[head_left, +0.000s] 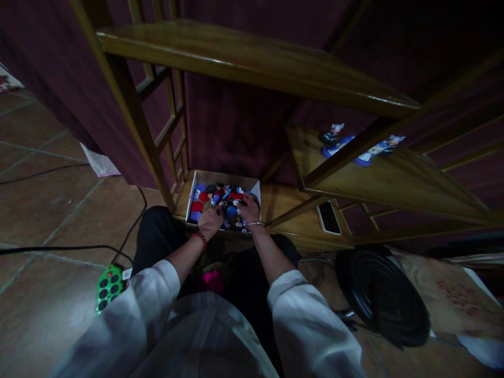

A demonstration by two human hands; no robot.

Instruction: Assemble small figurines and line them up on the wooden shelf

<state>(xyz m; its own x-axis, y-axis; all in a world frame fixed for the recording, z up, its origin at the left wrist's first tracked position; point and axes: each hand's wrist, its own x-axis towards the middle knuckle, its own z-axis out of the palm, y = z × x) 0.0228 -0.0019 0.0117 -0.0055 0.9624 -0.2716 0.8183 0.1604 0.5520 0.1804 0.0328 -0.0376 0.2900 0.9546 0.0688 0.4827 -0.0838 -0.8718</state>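
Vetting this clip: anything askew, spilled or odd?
Nothing looks spilled or damaged. Mildly untidy: small red, blue and black pieces lie jumbled in the white rectangular cardboard box, under the left hand and right hand; a green plastic power strip sits on the tiled floor, black cords trailing nearby.

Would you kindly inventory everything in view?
Box: one, white-edged, low shelf
Figurines: many, multicoloured, in box
Shelf figurines: at least two, bluish, right
Shelving: one, brown wooden, ahead
Apparent phone: one, black, lower right
Curtain: one visible, maroon, behind shelving
Power strip: one, green, left floor
Cables: several, black, left
Stool: one, black, right
Patterned item: one, beige, right
Tiled floor: one, brown, below
Left hand: one, red bracelet, over box
Right hand: one, silver bracelet, over box
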